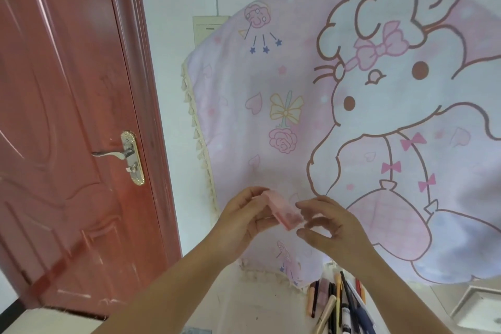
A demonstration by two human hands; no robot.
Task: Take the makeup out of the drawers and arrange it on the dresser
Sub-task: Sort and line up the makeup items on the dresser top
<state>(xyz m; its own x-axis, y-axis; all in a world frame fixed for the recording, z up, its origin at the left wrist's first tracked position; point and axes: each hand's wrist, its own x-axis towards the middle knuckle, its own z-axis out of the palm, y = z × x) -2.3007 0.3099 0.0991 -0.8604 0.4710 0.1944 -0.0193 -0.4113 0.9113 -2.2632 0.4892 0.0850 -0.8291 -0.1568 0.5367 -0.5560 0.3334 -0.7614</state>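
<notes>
Two hands met mid-air w/ a small pink makeup case (282, 213) between them, raised in front of the pink cartoon cloth (311, 106). Left hand (245, 218) gripped the case's left end, thumb and fingers curled round it. Right hand (329, 224) pinched the case's right end w/ fingertips. Case sat tilted, above the dresser top (257, 304). Row of makeup pencils & tubes (337, 304) lay on dresser, below right wrist. Red door (67, 130) at left.
</notes>
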